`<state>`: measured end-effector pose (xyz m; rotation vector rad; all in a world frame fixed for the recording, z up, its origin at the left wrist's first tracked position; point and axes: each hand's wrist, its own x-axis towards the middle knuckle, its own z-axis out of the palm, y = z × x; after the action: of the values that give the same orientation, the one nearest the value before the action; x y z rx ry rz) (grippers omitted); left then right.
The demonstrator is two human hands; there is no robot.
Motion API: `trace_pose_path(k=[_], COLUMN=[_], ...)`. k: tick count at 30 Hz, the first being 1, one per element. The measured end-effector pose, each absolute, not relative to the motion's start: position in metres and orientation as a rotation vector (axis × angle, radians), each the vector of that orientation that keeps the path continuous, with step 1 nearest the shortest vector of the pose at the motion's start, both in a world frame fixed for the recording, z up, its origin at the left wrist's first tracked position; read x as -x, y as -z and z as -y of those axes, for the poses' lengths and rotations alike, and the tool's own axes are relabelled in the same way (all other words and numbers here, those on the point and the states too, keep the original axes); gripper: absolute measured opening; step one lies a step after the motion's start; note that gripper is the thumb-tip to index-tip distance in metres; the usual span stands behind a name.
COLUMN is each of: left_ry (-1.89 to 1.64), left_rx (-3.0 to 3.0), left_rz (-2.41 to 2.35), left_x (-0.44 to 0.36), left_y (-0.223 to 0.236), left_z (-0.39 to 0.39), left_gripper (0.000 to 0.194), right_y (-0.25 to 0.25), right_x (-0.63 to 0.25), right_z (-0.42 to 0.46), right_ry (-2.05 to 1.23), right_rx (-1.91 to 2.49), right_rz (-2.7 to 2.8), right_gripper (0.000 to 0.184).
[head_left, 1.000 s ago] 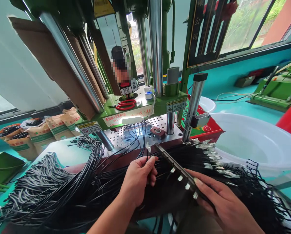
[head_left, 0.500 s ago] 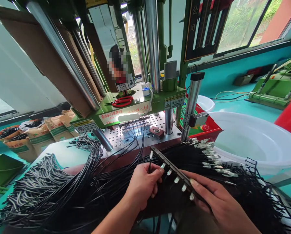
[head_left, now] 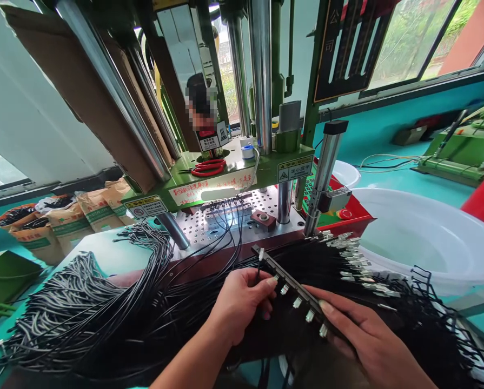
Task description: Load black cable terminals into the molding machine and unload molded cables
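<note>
Gripping a slim, dark, straight bar [head_left: 291, 278], the right hand [head_left: 359, 329] closes thumb and fingers on its near end; the left hand [head_left: 242, 302] pinches a black cable [head_left: 259, 272], whose shiny tip stands at the bar's far end, whether seated cannot be told. Boxy metallic connectors [head_left: 297, 302] line the bar's near side. The bar is above smooth black cables heaped along the workbench's [head_left: 99, 243] near edge, a glossy sheaf [head_left: 63, 302] at its left and silvery ends [head_left: 351, 259] at its right. Behind sits a perforated steel plate [head_left: 193, 229] under a green painted press [head_left: 266, 167] with yellow-headed warning labels [head_left: 295, 170], blurred red handwriting and red-handled pliers [head_left: 209, 167]. Farther off are a round white plastic tub [head_left: 420, 232], creased brown paper sacks [head_left: 67, 221] with green print and a black sign [head_left: 343, 59] reading "公司".
</note>
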<state>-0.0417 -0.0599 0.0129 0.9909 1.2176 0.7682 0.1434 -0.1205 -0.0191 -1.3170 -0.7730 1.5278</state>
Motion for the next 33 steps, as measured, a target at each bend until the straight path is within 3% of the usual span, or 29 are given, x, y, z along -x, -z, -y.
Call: trace_pose_path(k=[4,7,15,33], left_ry=[-0.963,-0.849,-0.67,-0.697], left_rx=[-1.007,-1.103,-1.145,-1.149], left_rz=[-1.252,-1.344,-1.395,-1.37], left_x=[0.053,0.058,0.054,0.044], left_y=[-0.025,-0.026,-0.014,-0.012], left_z=[0.056,0.055,0.06,0.05], left_gripper=[0.048,0.051,0.04,0.029], right_y=[0.018,0.018,0.018,0.016], right_x=[-0.148,-0.149,-0.148,-0.143], right_z=[0.12,0.12,0.119,0.118], right_ry=[-1.489,-1.506,-1.529,-1.502], right_rx=[1.331,1.331,1.328,1.323], right_rz=[0.71,0.657,0.676,0.819], right_gripper=[0.054,0.053,0.05,0.048])
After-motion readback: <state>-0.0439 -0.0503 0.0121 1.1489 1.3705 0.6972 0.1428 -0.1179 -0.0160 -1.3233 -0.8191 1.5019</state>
